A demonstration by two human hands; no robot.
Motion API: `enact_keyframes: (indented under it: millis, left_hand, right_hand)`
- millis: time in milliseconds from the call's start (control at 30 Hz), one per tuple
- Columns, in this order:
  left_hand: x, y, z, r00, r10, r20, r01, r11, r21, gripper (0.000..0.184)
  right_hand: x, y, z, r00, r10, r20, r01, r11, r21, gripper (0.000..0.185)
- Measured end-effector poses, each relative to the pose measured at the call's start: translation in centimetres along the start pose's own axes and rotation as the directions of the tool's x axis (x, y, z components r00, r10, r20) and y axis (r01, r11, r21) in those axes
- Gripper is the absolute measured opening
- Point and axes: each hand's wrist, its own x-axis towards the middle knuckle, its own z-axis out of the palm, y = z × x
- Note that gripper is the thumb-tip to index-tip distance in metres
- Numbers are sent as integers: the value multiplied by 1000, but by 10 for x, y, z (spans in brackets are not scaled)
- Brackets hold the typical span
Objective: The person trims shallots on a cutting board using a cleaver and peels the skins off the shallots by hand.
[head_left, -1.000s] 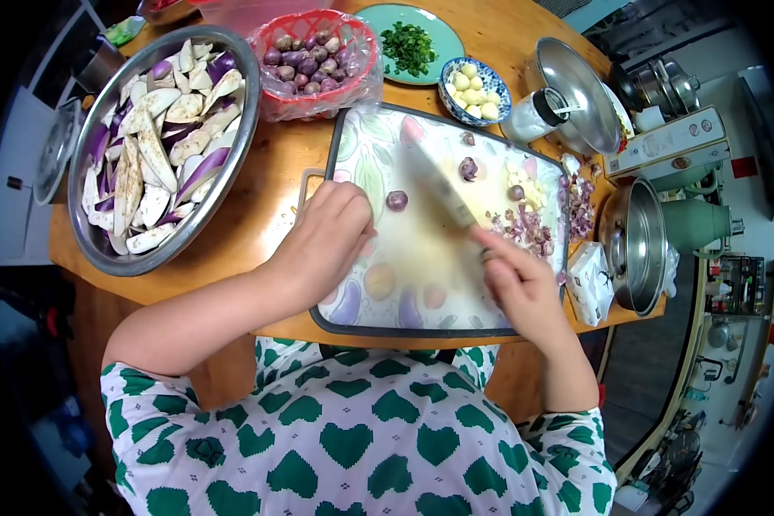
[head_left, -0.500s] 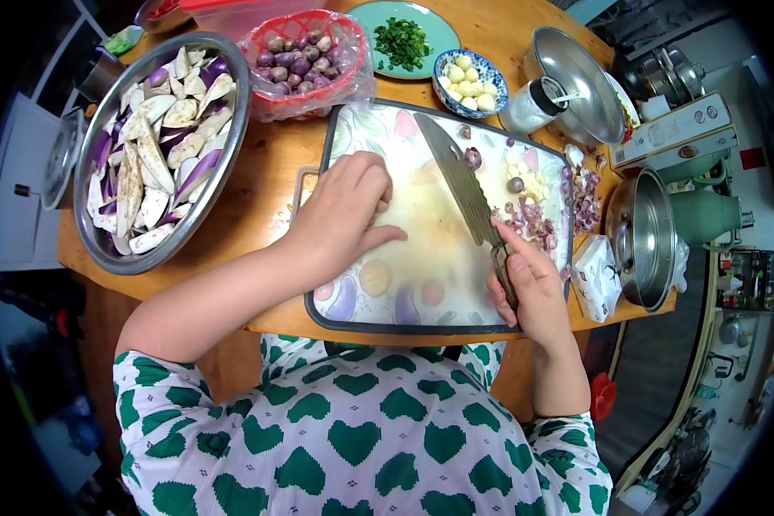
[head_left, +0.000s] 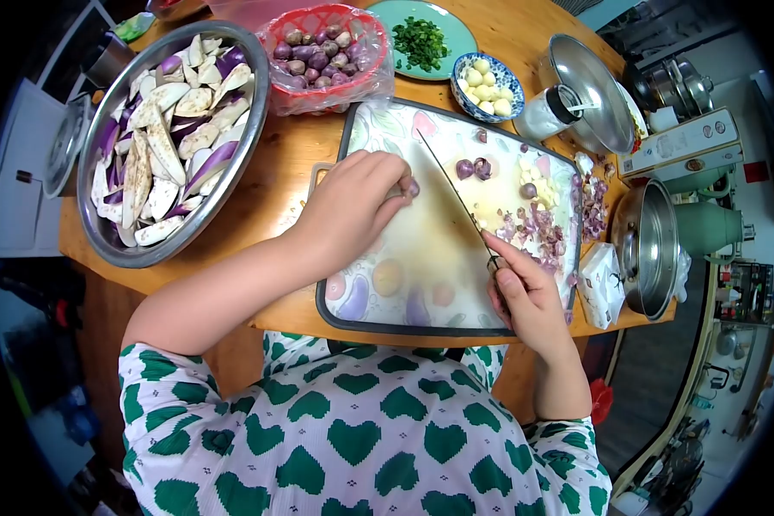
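My left hand (head_left: 359,199) is closed over the left part of the cutting board (head_left: 387,310), with a small purple shallot (head_left: 414,187) pinched at the fingertips. My right hand (head_left: 529,297) grips the handle of a kitchen knife (head_left: 450,182). Its long blade is seen nearly edge-on and slants up and left over the board, apart from the shallot. Beyond the blade lie two whole shallots (head_left: 465,168). To their right are pale peeled pieces (head_left: 537,183) and a scatter of purple skins and bits (head_left: 533,230).
Left of the board stands a steel bowl (head_left: 256,146) of cut eggplant. Behind are a red basket (head_left: 271,96) of shallots, a green plate (head_left: 466,43) with chopped greens, and a blue-patterned bowl (head_left: 516,110) of peeled cloves. A jar (head_left: 542,125) and steel pan (head_left: 621,249) stand right.
My left hand's thumb has closed in, and a shallot now shows at its fingertips. The knife has turned from its flat side to nearly edge-on, uncovering a second shallot. The view has shifted slightly.
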Motion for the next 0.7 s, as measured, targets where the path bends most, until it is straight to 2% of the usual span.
enact_keyframes:
  millis: [100, 200, 267, 367, 400, 500, 533, 567, 633, 700]
  left_hand:
    - [1, 5, -6, 998, -67, -22, 66, 997, -45, 25]
    - [-13, 7, -10, 995, -96, -35, 96, 995, 17, 25]
    - [-24, 6, -10, 996, -80, -35, 81, 995, 49, 24]
    - [-35, 6, -7, 998, -49, -26, 50, 998, 49, 23]
    - [-36, 7, -7, 999, -44, -23, 45, 998, 53, 23]
    - [-36, 8, -9, 999, -33, -9, 34, 998, 61, 21]
    - [-37, 7, -8, 999, -42, -6, 43, 997, 62, 21]
    - [-38, 8, -7, 999, -45, -14, 45, 998, 53, 21]
    - [-38, 9, -9, 999, -42, -22, 43, 998, 40, 20]
    - [-37, 8, -8, 999, -37, -25, 38, 998, 46, 21]
  right_hand:
    - [0, -3, 7, 993, -105, -61, 90, 973, -211, 41]
    - [4, 2, 10, 869, -493, -38, 374, 705, -602, 41]
    - [10, 8, 9, 757, -652, 42, 462, 489, -740, 44]
    - [16, 9, 17, 927, -352, 130, 264, 366, -893, 46]
    - [16, 2, 16, 933, -342, 108, 260, 438, -861, 46]
    - [15, -14, 9, 880, -472, 48, 335, 546, -768, 43]
    - [11, -21, 8, 846, -532, 25, 361, 538, -762, 42]
    - [10, -23, 5, 734, -677, 58, 460, 432, -776, 43]
    - [2, -17, 3, 700, -714, -22, 477, 490, -729, 42]
    - [22, -1, 8, 733, -665, 144, 479, 355, -803, 41]
